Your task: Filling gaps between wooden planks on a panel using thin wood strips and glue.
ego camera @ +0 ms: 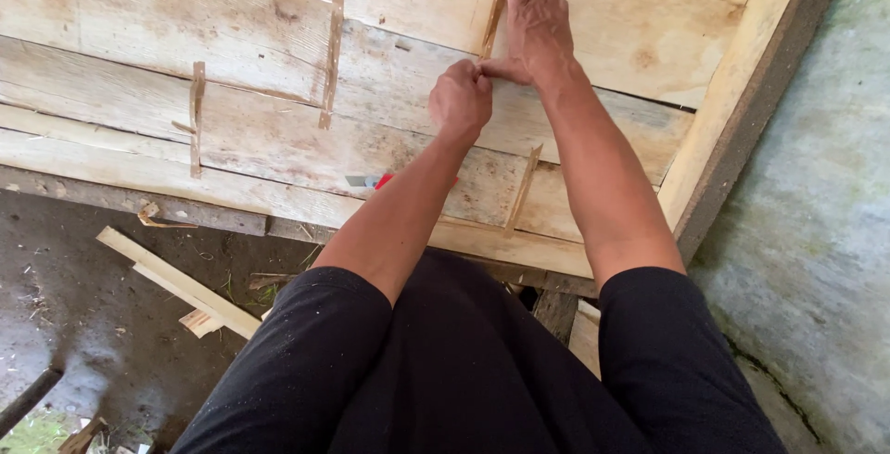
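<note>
My right hand (535, 20) lies flat on a panel of pale wooden planks (250, 18), fingers together and pointing away from me. Its palm rests beside the lower end of a thin wooden strip (494, 11) that crosses the plank joints. My left hand (461, 102) is curled into a loose fist just below, its fingertips pinched against my right thumb. Whether something small sits between those fingertips is hidden. A small red and grey object (369, 180) lies on the planks, partly under my left forearm.
More thin strips (331, 55) (197, 115) (522, 191) cross the plank joints. A thicker frame board (732, 92) edges the panel on the right, with grey concrete (816, 194) beyond. Loose battens (176, 282) and wood scraps lie on the dark ground at lower left.
</note>
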